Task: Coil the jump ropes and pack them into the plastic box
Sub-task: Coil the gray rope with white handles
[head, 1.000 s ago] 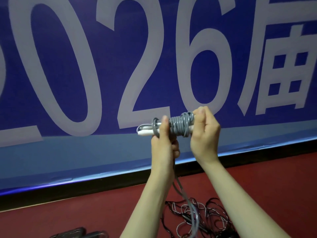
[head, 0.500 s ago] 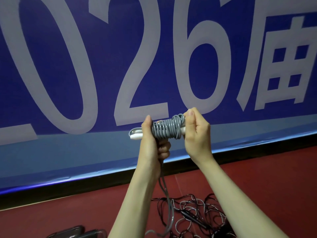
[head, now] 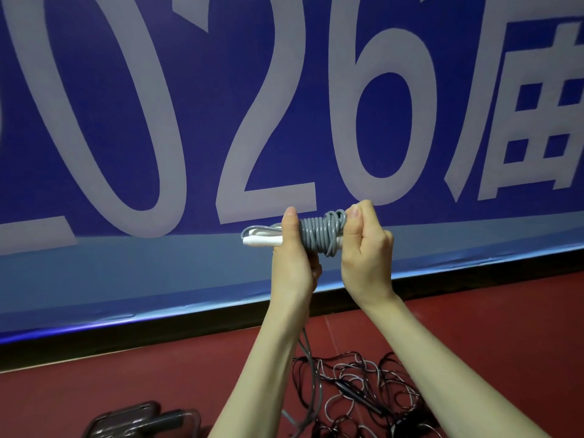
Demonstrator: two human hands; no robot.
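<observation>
Two hands raised before a blue banner (head: 126, 90) | white handles (head: 262, 240) clasped by left hand (head: 292, 263) | grey rope coil (head: 320, 232) wound round handles, pinched at its right end by right hand (head: 363, 248) | loose grey tail (head: 311, 374) hung to red floor (head: 110, 380) | tangled ropes (head: 363, 390) lain on floor | plastic box (head: 142, 420) seen at lower left

Both hands, the left hand (head: 292, 263) and right hand (head: 363, 248), are raised close together with only the wound grey rope (head: 319, 233) between them, and the blue banner wall (head: 189, 121) blocks the way beyond them. Open air lies to either side. Below them on the red floor (head: 505, 327) a tangle of dark ropes (head: 357, 390) spreads under the right forearm, a plastic box (head: 142, 420) sits lower left, and a loose grey strand (head: 311, 374) hangs between the arms.
</observation>
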